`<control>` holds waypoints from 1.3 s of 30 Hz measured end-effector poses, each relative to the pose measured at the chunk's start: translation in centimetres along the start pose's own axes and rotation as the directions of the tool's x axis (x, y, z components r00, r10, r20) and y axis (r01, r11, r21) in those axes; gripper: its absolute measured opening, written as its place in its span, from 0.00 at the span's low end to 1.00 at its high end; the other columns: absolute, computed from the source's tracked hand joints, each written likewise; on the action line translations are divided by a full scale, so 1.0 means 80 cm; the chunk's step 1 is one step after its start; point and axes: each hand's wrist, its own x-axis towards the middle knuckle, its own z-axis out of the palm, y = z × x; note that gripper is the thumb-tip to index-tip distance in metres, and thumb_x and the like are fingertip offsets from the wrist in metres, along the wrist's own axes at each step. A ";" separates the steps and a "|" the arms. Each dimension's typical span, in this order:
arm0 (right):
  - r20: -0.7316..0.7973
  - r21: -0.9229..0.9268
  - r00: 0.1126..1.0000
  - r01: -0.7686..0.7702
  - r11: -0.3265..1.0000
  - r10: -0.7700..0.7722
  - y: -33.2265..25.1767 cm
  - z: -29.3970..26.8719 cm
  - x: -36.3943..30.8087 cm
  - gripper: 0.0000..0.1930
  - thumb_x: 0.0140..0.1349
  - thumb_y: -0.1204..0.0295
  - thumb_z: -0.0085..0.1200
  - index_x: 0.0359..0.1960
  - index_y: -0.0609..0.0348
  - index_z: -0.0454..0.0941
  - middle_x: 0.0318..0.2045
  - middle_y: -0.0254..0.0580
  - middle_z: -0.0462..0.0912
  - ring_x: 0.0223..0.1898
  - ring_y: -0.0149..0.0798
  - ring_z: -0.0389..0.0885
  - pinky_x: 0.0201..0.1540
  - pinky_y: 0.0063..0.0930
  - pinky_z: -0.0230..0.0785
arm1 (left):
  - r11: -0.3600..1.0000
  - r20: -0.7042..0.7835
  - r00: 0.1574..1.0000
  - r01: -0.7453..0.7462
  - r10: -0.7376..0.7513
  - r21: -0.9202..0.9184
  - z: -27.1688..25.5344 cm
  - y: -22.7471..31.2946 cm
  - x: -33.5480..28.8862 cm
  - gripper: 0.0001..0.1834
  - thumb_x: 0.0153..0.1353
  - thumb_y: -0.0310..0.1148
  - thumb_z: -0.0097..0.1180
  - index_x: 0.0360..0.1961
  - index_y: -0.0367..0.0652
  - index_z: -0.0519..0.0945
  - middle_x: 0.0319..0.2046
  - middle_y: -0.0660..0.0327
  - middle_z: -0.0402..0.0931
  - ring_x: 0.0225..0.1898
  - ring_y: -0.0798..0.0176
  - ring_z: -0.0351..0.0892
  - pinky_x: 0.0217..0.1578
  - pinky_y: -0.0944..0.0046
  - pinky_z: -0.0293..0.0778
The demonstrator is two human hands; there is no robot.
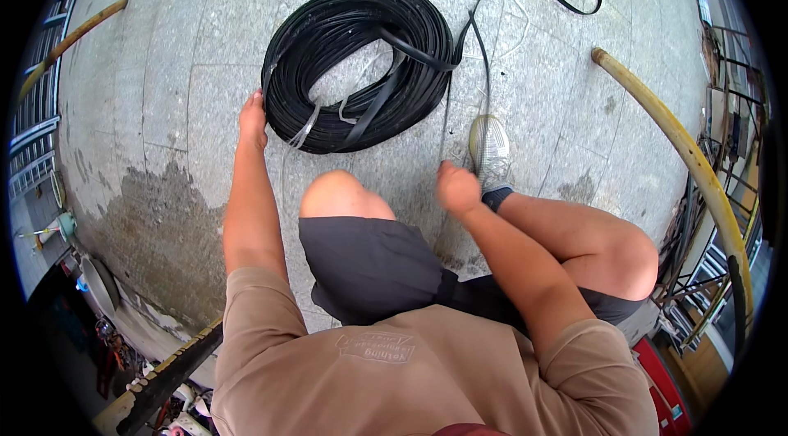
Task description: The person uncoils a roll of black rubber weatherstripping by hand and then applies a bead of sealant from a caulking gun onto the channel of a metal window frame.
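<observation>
A thick coil of flat black cable (287, 100) rests on the grey paved floor, with clear plastic ties (307, 129) around its near side. My left hand (253, 118) grips the coil's outer left edge, its fingertips partly hidden against the cable. In front of my body, my right hand (457, 187) is closed around a thin black strand that runs down from the coil's right side. Another length of loose cable (484, 67) stretches past the coil and ends in tangled loops at the top right. The right hand is slightly blurred.
My shoe (490, 149) stands near the loose cable, and my bent knee (345, 194) is just below the coil. Curved yellow poles (669, 116) (78, 38) rise at both sides. Metal racks (730, 132) line the right edge. A dark wet stain (168, 223) marks the left floor.
</observation>
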 end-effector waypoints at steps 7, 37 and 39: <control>0.322 0.274 0.881 0.264 0.925 -0.347 -0.086 0.096 -0.010 0.17 0.71 0.62 0.51 0.48 0.66 0.81 0.45 0.63 0.88 0.51 0.64 0.87 0.54 0.54 0.77 | 0.984 -0.328 0.931 -0.177 0.158 -0.029 -0.005 -0.081 -0.111 0.17 0.76 0.32 0.56 0.62 0.39 0.79 0.46 0.61 0.83 0.44 0.68 0.79 0.46 0.65 0.77; 0.317 0.365 0.841 0.318 0.875 -0.438 -0.156 0.027 0.092 0.22 0.73 0.53 0.55 0.50 0.61 0.87 0.44 0.57 0.90 0.47 0.56 0.88 0.52 0.45 0.77 | 0.538 0.152 0.969 -0.235 0.196 0.809 -0.110 -0.043 -0.137 0.14 0.67 0.44 0.67 0.46 0.48 0.88 0.41 0.60 0.88 0.47 0.57 0.85 0.55 0.48 0.72; 0.289 0.377 0.881 0.254 0.891 -0.374 -0.139 0.017 0.086 0.18 0.72 0.57 0.58 0.48 0.59 0.87 0.37 0.51 0.90 0.37 0.51 0.89 0.44 0.43 0.79 | 0.375 0.198 0.957 -0.266 0.211 0.888 -0.097 -0.009 -0.108 0.13 0.65 0.45 0.68 0.44 0.51 0.88 0.41 0.60 0.89 0.49 0.55 0.85 0.58 0.45 0.70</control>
